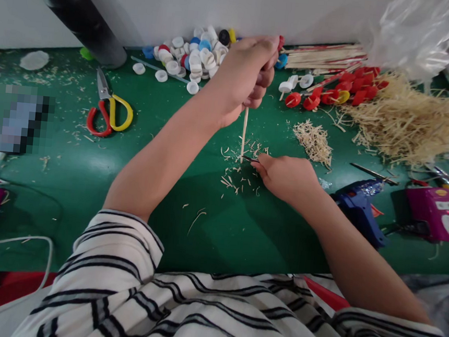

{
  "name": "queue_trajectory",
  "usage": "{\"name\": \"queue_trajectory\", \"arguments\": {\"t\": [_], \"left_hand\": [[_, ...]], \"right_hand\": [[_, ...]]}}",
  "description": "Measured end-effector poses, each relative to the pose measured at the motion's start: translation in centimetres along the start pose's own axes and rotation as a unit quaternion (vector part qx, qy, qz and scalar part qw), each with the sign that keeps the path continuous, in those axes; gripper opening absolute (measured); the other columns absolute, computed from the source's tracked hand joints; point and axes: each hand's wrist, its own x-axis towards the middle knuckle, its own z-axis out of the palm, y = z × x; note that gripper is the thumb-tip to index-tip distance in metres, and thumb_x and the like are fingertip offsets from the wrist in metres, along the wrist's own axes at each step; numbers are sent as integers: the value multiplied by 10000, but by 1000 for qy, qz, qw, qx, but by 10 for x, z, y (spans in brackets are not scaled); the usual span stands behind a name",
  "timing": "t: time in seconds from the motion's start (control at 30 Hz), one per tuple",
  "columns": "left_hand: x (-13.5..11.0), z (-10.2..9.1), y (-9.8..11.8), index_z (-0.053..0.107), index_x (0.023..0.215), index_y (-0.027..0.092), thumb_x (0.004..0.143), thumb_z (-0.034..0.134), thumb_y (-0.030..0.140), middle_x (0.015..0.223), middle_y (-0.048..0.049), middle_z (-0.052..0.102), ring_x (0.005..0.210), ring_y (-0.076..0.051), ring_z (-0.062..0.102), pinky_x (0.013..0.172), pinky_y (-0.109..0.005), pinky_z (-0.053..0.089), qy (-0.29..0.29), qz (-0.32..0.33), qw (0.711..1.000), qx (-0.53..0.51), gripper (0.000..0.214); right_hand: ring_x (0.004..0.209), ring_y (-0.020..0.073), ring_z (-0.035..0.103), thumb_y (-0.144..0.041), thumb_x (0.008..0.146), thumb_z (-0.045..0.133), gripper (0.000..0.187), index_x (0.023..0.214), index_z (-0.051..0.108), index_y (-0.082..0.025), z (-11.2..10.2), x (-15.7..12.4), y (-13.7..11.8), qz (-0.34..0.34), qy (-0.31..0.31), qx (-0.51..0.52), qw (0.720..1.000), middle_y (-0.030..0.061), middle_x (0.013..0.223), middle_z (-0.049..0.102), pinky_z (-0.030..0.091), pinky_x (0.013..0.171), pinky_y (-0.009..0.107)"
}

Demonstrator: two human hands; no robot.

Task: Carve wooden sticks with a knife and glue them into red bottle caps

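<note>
My left hand (249, 68) is closed around a thin wooden stick (245, 128), which points down with its lower end at the green tabletop. My right hand (288, 178) pinches a small dark blade (250, 159), mostly hidden by the fingers. The blade's tip meets the stick near its lower end. Curled wood shavings (236, 182) lie scattered around that spot. Beyond my right hand sits a small heap of short wood bits (314, 141). Past my left hand, white, blue and red bottle caps (198, 56) are piled against the wall.
Yellow-and-red scissors (109, 108) lie at left, below a black bottle (91, 26). A blue glue gun (362, 207) and a purple power adapter (438, 213) are at right. Behind them are pale wood strips (409, 119), red caps on sticks (357, 86) and bundled sticks (320, 59).
</note>
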Motion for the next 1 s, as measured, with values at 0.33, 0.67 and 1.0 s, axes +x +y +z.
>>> {"name": "queue_trajectory", "arguments": {"t": [0.33,0.67,1.0], "left_hand": [[-2,2,1,402,602,214,981,549,209,467,49,303,384,-42,144,403,-197,71,6,1,1000,15,407],[-1,3,-2,425,607,202,975,596,186,480,62,287,374,-14,148,392,-162,65,-38,-17,999,0,406],[-5,3,3,416,573,189,1059,498,177,499,53,270,385,-24,151,396,-178,91,-12,7,999,47,493]], "right_hand": [[711,234,641,-553,1122,228,592,1201,719,-231,-6,3,2,10,27,45,999,116,861,769,205,617,324],[679,226,617,-562,1127,182,617,1178,694,-221,-11,15,-15,31,106,67,992,108,838,749,208,627,331],[716,236,646,-578,1129,165,647,1187,707,-230,-8,9,-14,38,83,42,995,107,861,766,205,626,331]]}}
